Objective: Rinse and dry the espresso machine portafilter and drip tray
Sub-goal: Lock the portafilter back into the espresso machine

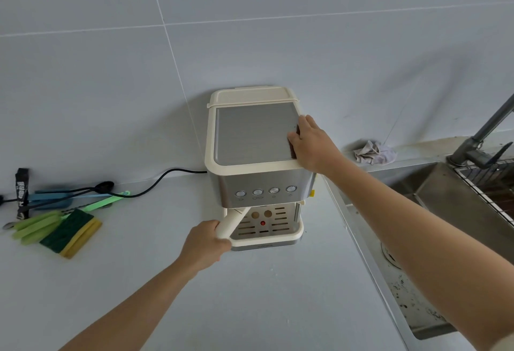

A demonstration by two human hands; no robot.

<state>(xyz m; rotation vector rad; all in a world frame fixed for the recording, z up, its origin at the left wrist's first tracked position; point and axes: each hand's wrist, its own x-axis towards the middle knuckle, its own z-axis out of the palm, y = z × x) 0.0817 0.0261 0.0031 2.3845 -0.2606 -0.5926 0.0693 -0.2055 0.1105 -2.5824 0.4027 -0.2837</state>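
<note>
A cream and steel espresso machine (251, 139) stands on the counter against the wall. My left hand (204, 242) is wrapped around the cream handle of the portafilter (233, 220), which angles out to the left from under the machine's front; its basket end is hidden beneath the button panel. My right hand (311, 142) presses on the machine's top right edge, fingers over the rim. The slotted drip tray (271, 235) sits in the machine's base, with a red float showing.
A green and yellow sponge (71, 235), green brushes and dark utensils (69, 197) lie at the left. A black power cord (155, 183) runs along the wall. The steel sink (434, 211) with faucet (484, 133) is at right, a crumpled cloth (374, 153) behind it.
</note>
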